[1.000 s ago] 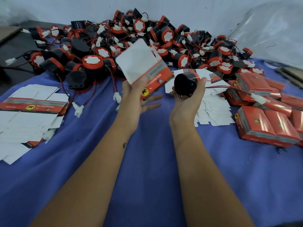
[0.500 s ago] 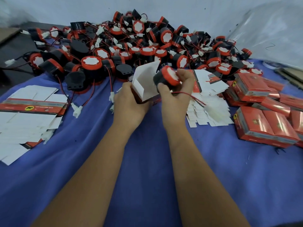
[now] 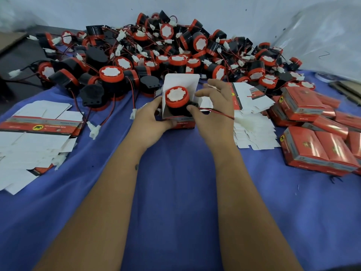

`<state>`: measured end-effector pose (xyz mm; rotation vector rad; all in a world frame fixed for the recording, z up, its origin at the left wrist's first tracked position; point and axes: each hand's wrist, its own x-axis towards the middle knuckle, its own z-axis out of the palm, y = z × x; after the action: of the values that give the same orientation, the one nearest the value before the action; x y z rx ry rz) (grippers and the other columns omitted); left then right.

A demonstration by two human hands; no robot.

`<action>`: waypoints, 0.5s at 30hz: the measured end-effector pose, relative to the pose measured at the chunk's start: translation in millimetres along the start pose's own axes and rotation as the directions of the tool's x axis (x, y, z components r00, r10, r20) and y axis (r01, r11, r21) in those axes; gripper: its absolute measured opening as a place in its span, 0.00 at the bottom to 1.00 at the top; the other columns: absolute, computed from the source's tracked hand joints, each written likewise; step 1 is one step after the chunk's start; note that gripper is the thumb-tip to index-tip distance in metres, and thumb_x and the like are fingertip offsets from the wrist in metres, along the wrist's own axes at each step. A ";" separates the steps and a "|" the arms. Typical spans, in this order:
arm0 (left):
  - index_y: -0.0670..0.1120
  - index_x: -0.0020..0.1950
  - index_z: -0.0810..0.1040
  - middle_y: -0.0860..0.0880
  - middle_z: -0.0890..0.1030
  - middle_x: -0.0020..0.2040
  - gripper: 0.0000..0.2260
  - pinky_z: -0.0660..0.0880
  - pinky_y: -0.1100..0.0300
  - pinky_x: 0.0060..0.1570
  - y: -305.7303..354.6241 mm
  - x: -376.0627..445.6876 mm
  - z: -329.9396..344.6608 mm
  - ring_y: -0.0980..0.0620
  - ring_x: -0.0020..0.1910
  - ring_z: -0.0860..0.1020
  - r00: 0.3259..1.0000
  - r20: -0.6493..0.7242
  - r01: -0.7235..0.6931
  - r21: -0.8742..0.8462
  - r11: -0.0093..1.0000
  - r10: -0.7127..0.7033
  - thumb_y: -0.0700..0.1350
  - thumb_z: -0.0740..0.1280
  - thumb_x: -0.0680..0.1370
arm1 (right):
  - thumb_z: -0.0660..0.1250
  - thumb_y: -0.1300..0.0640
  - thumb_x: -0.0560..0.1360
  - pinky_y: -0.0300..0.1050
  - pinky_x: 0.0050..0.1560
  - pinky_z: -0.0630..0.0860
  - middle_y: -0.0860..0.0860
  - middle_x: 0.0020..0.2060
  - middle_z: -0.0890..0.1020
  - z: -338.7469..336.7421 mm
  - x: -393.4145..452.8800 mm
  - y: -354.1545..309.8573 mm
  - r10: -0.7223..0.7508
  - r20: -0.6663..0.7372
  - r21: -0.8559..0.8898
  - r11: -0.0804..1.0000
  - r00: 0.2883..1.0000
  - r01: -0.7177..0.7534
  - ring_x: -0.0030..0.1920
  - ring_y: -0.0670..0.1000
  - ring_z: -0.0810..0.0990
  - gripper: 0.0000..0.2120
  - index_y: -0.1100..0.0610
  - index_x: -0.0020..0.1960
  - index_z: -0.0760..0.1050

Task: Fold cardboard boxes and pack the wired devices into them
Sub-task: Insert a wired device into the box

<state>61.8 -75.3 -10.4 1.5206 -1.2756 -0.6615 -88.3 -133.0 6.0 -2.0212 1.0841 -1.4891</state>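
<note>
My left hand grips the box; the device, outside it a moment ago, now sits inside, pinched by my right hand. Wire remains untucked.

A blue cloth covers the desk from the near edge to the far wall. The wall is plain and pale, evenly lit with no hard shadows. At the far right, a sheet of clear plastic hangs crumpled against the wall. At the far left lies a dark surface, with a brown cardboard edge just beyond it.
</note>
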 end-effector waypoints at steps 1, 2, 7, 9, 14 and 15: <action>0.56 0.69 0.72 0.53 0.77 0.63 0.26 0.69 0.76 0.50 -0.2 0.3 0.0 0.60 0.56 0.75 1.000 0.003 0.004 0.000 1.000 -0.004 0.40 0.74 0.74 | 0.78 0.64 0.66 0.36 0.63 0.68 0.57 0.62 0.75 -0.6 0.1 1.1 -0.001 -0.027 -0.058 0.998 1.000 0.000 0.64 0.54 0.73 0.10 0.62 0.46 0.81; 0.55 0.70 0.72 0.52 0.77 0.63 0.27 0.69 0.73 0.51 -0.4 0.9 -0.3 0.57 0.57 0.75 1.000 0.006 0.009 -0.002 1.000 -0.009 0.40 0.74 0.74 | 0.79 0.61 0.66 0.42 0.64 0.69 0.56 0.63 0.75 -1.3 0.2 1.6 0.001 -0.044 -0.109 0.994 0.999 -0.006 0.65 0.55 0.73 0.09 0.60 0.45 0.83; 0.54 0.71 0.72 0.54 0.77 0.64 0.27 0.70 0.75 0.50 -4.5 1.9 -4.8 0.58 0.59 0.75 0.999 0.049 0.011 0.001 1.000 -0.011 0.39 0.74 0.74 | 0.75 0.56 0.70 0.50 0.70 0.59 0.53 0.66 0.76 -1.1 -0.2 0.1 -0.021 0.038 -0.263 0.964 0.999 0.030 0.70 0.58 0.68 0.03 0.54 0.42 0.86; 0.54 0.69 0.73 0.55 0.78 0.63 0.25 0.71 0.74 0.52 -4.0 2.5 -4.1 0.59 0.60 0.75 0.998 0.055 0.026 -0.013 1.000 -0.025 0.39 0.73 0.75 | 0.74 0.56 0.71 0.55 0.70 0.59 0.52 0.69 0.73 0.3 -1.5 0.7 -0.009 0.131 -0.283 0.958 0.991 0.047 0.72 0.57 0.65 0.02 0.53 0.43 0.85; 0.53 0.68 0.73 0.54 0.79 0.61 0.16 0.75 0.63 0.59 2.9 4.5 8.0 0.59 0.57 0.78 0.988 -0.022 0.139 -0.349 0.927 -0.156 0.50 0.64 0.81 | 0.68 0.53 0.73 0.48 0.70 0.53 0.53 0.73 0.67 10.0 -7.6 -1.6 0.011 0.253 -0.350 0.933 0.967 0.081 0.73 0.56 0.59 0.05 0.53 0.44 0.83; 0.51 0.69 0.72 0.55 0.78 0.60 0.16 0.75 0.68 0.56 3.3 4.7 11.6 0.62 0.55 0.77 0.985 -0.083 0.119 -0.300 0.947 -0.150 0.51 0.63 0.81 | 0.68 0.53 0.73 0.48 0.69 0.55 0.53 0.74 0.66 11.3 -8.1 -1.3 0.016 0.284 -0.351 0.932 0.959 0.088 0.73 0.56 0.58 0.06 0.53 0.45 0.82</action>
<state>51.8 -83.5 -10.5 1.3832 -0.9521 -0.8103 -78.3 -127.3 -2.0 -2.4233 1.2731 -1.0229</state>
